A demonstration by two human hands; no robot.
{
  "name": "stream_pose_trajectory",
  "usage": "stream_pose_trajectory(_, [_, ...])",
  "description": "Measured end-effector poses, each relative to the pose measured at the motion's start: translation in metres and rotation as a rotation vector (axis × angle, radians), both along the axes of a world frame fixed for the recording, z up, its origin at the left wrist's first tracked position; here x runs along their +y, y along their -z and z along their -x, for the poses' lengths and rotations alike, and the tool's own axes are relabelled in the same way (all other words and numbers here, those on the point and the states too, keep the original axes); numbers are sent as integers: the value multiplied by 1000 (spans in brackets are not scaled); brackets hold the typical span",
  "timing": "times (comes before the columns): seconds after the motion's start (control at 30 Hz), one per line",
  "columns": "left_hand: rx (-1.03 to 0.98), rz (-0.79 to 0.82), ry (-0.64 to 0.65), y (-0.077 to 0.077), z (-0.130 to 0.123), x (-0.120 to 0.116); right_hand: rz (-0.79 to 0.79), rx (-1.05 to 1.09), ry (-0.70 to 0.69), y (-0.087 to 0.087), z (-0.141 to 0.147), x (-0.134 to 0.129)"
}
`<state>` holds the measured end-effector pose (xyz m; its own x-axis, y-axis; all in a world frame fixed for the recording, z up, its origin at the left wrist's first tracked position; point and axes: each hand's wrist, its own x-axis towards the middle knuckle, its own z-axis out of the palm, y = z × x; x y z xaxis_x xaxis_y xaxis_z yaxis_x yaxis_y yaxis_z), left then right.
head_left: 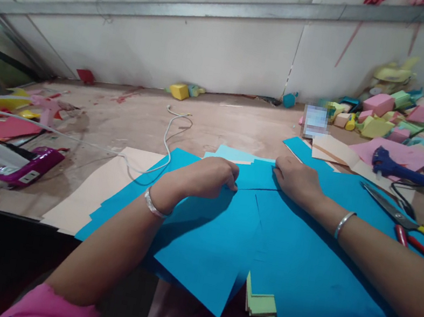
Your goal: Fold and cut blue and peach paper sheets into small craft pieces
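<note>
Shows a purple power strip (44, 164) at left, a pink glue gun (47, 109) beyond it; far right, holds colourful paper boxes (399, 135) behind a blue glue gun (402, 169).

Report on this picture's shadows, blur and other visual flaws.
Head view throughout: a soft shadow lies on the blue paper below the left hand; a pixelated patch hides something left of the folded paper pieces; the far right edge looks hazy.
</note>
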<state>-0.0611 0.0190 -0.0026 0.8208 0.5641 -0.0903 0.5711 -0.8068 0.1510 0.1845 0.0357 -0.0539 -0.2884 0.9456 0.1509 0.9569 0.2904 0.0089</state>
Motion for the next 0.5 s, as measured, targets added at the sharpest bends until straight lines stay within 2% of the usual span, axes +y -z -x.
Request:
stream_pose_trajectory(0.3, [-38, 0, 7, -4, -1, -3, 3, 2, 5, 0, 0, 0])
stream_pose_trajectory(0.5, [33, -52, -7, 1, -13, -6, 6, 4, 17, -2, 1, -1])
